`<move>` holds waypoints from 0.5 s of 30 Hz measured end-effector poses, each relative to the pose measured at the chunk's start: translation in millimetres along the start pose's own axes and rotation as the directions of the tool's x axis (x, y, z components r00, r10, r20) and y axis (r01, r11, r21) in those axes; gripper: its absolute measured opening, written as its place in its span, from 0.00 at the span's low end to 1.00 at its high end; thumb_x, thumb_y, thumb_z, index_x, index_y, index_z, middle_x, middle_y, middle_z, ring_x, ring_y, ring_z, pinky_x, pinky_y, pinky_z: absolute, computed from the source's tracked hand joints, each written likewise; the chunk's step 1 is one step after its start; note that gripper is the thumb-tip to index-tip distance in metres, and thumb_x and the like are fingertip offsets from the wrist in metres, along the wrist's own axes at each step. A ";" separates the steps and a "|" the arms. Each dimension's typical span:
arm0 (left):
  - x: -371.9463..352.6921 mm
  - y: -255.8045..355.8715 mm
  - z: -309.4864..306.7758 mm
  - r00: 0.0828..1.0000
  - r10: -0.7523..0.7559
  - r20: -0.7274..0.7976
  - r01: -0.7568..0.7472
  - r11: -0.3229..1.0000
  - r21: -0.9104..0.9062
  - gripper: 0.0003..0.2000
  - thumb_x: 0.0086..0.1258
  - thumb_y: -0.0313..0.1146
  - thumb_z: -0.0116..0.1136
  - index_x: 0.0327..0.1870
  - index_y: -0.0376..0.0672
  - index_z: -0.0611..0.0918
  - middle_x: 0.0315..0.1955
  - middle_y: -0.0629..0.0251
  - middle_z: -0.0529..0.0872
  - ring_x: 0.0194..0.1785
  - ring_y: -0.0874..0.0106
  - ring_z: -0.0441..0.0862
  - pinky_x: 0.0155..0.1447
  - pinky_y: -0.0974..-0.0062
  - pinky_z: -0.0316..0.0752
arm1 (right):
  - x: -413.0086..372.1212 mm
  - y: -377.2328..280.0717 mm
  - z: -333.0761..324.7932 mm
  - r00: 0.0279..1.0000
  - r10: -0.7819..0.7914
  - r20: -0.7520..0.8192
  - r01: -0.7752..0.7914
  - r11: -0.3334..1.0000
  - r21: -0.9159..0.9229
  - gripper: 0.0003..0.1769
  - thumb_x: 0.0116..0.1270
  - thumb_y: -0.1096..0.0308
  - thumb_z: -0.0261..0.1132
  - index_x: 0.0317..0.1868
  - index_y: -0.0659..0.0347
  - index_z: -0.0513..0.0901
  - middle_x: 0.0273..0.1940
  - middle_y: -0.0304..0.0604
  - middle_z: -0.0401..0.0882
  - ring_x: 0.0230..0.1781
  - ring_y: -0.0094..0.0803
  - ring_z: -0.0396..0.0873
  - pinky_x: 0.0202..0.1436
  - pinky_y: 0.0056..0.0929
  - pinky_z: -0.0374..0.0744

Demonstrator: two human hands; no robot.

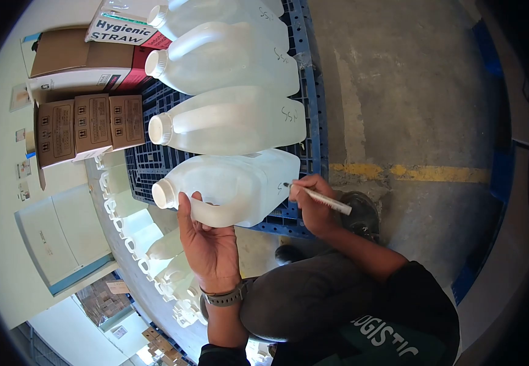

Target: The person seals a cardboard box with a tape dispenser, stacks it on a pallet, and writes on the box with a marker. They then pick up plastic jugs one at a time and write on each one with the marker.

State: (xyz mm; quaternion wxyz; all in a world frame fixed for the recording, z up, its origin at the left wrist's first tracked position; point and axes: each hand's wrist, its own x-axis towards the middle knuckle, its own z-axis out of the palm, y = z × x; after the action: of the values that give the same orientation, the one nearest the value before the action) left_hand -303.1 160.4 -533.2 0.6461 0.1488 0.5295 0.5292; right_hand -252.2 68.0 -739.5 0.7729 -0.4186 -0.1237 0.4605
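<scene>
Four white translucent jugs with white caps lie in a row across a blue plastic pallet (pixel 315 104). The nearest jug (pixel 234 183) has its handle toward me, and my left hand (pixel 210 247) has its fingers around that handle beside the cap (pixel 164 193). A white marker (pixel 328 201) is held in my right hand (pixel 315 210), its dark tip at the jug's base beside a short black mark. Similar black handwriting shows on the bases of the other jugs, such as the second jug (pixel 234 120) and the third jug (pixel 234 58).
Brown cartons (pixel 90 129) and a box labelled Hygienic Straw (pixel 121 29) stand at the upper left. More jugs (pixel 139 235) line the floor at lower left. A yellow floor line (pixel 441 174) runs at right. My knee and dark shoe (pixel 362 216) are close to the pallet.
</scene>
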 end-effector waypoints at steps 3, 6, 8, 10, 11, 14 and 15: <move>6.1 3.2 -12.8 0.995 -0.052 0.088 0.057 0.996 -0.062 0.08 0.73 0.33 0.61 0.43 0.37 0.81 0.34 0.62 0.89 0.35 0.75 0.87 0.47 0.70 0.86 | 3.2 10.1 -1.0 0.996 -0.054 -0.074 0.058 0.997 0.052 0.02 0.69 0.75 0.61 0.40 0.64 0.76 0.33 0.41 0.80 0.30 0.19 0.76 0.33 0.20 0.76; 7.7 4.2 -16.8 0.990 -0.041 0.134 0.041 0.999 -0.001 0.12 0.73 0.35 0.62 0.50 0.37 0.79 0.37 0.69 0.85 0.41 0.78 0.84 0.56 0.66 0.83 | 0.5 4.4 -6.0 0.998 0.045 -0.045 -0.047 0.999 -0.028 0.03 0.69 0.75 0.61 0.40 0.64 0.76 0.33 0.42 0.81 0.30 0.19 0.76 0.31 0.18 0.74; 12.2 5.7 -25.0 0.986 -0.052 0.160 0.057 0.998 -0.026 0.12 0.73 0.35 0.61 0.50 0.38 0.78 0.38 0.69 0.85 0.42 0.78 0.84 0.56 0.65 0.83 | -0.9 2.7 -5.6 0.998 0.059 -0.009 -0.059 0.998 -0.023 0.02 0.69 0.75 0.61 0.40 0.63 0.76 0.32 0.42 0.81 0.30 0.19 0.77 0.30 0.18 0.74; 10.8 6.4 -24.4 0.982 -0.066 0.179 0.074 0.996 -0.042 0.12 0.73 0.35 0.61 0.51 0.38 0.78 0.39 0.68 0.85 0.43 0.77 0.85 0.56 0.65 0.83 | 2.2 3.3 -5.6 0.994 0.092 -0.062 -0.090 0.995 0.035 0.02 0.69 0.75 0.61 0.40 0.63 0.76 0.32 0.42 0.81 0.30 0.19 0.77 0.30 0.18 0.74; 7.8 5.2 -18.1 0.989 -0.053 0.137 0.055 0.998 -0.016 0.12 0.73 0.35 0.61 0.51 0.38 0.78 0.40 0.68 0.86 0.44 0.77 0.85 0.57 0.64 0.83 | 3.8 3.6 -5.7 0.986 0.124 -0.109 -0.114 0.989 0.089 0.02 0.70 0.74 0.61 0.39 0.63 0.76 0.32 0.42 0.81 0.30 0.19 0.77 0.30 0.17 0.73; 7.1 3.9 -14.3 0.994 -0.043 0.100 0.046 0.999 -0.026 0.11 0.73 0.34 0.61 0.49 0.37 0.80 0.40 0.63 0.88 0.42 0.73 0.86 0.53 0.66 0.84 | 3.2 7.4 -13.5 0.993 0.113 -0.023 -0.114 0.993 -0.020 0.03 0.71 0.73 0.61 0.40 0.62 0.76 0.31 0.42 0.80 0.29 0.20 0.77 0.29 0.17 0.73; 7.2 4.4 -14.8 0.994 -0.049 0.101 0.055 0.997 -0.057 0.10 0.73 0.33 0.61 0.47 0.36 0.81 0.38 0.59 0.89 0.40 0.70 0.87 0.49 0.68 0.85 | 2.7 11.2 -14.4 0.993 0.115 -0.024 -0.116 0.993 -0.019 0.03 0.71 0.73 0.61 0.40 0.62 0.76 0.31 0.42 0.80 0.29 0.20 0.77 0.29 0.17 0.73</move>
State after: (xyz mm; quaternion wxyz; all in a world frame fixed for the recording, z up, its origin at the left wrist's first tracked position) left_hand -318.7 162.8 -539.6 0.6894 0.1419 0.4841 0.5198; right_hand -249.2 65.1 -757.4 0.7420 -0.4382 -0.0952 0.4984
